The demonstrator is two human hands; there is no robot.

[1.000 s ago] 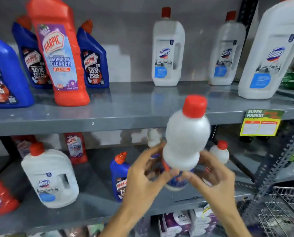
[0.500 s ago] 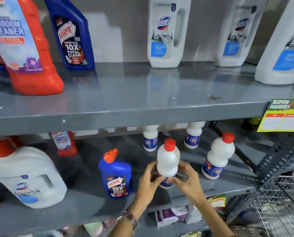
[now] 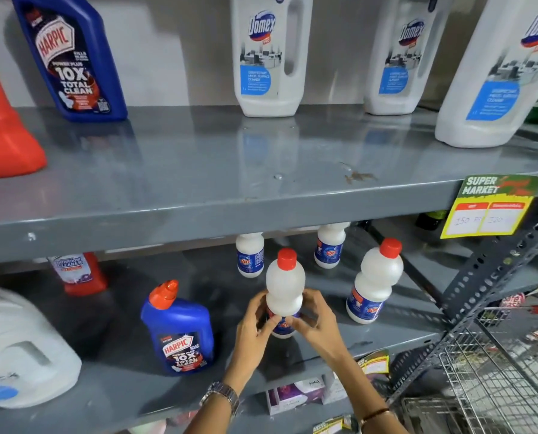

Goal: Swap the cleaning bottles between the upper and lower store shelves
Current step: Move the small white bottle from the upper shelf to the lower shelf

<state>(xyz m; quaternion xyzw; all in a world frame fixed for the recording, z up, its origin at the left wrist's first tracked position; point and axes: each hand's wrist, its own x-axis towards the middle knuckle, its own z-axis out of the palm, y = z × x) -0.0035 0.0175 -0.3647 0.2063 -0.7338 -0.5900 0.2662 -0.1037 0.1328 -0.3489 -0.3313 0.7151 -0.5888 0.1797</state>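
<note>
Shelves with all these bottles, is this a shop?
Most likely a supermarket aisle. A price tag reading "Super Market" hangs on the shelf, cleaning bottles such as Domex stand in rows, and a wire basket sits at lower right.

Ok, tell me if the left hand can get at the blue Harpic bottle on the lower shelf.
Probably yes. The Harpic bottle stands just beside the left hand with nothing between, but that hand must first let go of the white bottle.

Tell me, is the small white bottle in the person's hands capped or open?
Capped. The small white bottle stands upright on the lower shelf, its red cap seated on top.
</note>
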